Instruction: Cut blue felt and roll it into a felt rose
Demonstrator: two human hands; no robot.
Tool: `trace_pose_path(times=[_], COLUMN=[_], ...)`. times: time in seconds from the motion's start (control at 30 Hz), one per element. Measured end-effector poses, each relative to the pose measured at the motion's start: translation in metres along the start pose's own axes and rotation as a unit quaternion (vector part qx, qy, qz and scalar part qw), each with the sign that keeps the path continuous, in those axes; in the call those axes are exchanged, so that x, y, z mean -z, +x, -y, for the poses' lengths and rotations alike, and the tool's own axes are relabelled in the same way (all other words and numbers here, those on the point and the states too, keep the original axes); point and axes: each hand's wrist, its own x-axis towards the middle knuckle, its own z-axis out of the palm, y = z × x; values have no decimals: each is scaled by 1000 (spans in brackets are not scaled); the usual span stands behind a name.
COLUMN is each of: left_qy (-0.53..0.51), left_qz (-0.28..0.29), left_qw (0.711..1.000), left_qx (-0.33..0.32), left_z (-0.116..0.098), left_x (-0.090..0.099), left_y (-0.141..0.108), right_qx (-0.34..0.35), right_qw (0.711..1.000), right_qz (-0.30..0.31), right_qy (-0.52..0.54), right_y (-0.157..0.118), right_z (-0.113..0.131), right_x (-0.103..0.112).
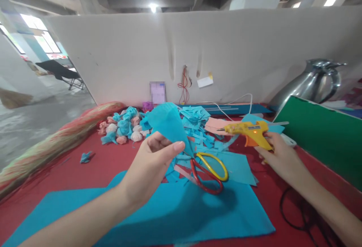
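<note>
Hand, left (pixel 152 167): pinched a blue piece (pixel 166 120) between thumb and fingers, raised above the work table; the piece narrowed to a point at its lower right. Hand, right (pixel 275 149): wrapped around the grip of a yellow glue gun (pixel 256 131), nozzle to the left, orange trigger at the underside, small light glowing on the body, a translucent stick protruding at the rear. Gun and blue piece stood apart.

Just beside the point of the held piece: scissors (pixel 223 167), one handle loop yellow, one red, blades hidden; contact with the piece could not be told. Around and behind these: loose blue strips (pixel 205 140), a stack of cut blue pieces (pixel 195 114), and a pink sheet (pixel 216 124) near the nozzle. Beneath, toward the viewer: a large blue sheet (pixel 169 220), spread flat.

Left of the strips: a heap of crumpled blossoms (pixel 124 127) in blue, pink and white, with one small blue scrap (pixel 85 157) lying apart on the red tabletop (pixel 90 177). Left edge: a thick red and yellow-green bundle (pixel 56 145). Right: a green board (pixel 322 137), a metal jug (pixel 302 85) behind it, a dark cord (pixel 294 213) below the right forearm.
</note>
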Motion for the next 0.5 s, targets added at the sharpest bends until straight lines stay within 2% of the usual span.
trace_pose_path(times=[0.1,0.2,0.33,0.4,0.5], left_qy=[-14,-35,-58,-63,-64], left_qz=[24,49,66,64,53], left_qw=[1000,998,996,996,997], left_qx=[-2,0,5,5,2], left_z=[6,16,30,34,31], left_x=[-2,-7,-10,-9,-6], left_y=[12,35,66,71,62], right_qx=[-54,-100,-114,-107,-90], right_qw=[993,978,958,952,952], right_qz=[19,27,51,69,87], right_qy=[102,183,260,278,277], right_y=[-4,-5,-4,-6,-16], right_z=[4,4,7,14,32], right_x=[-7,-16,-20,-19,-16])
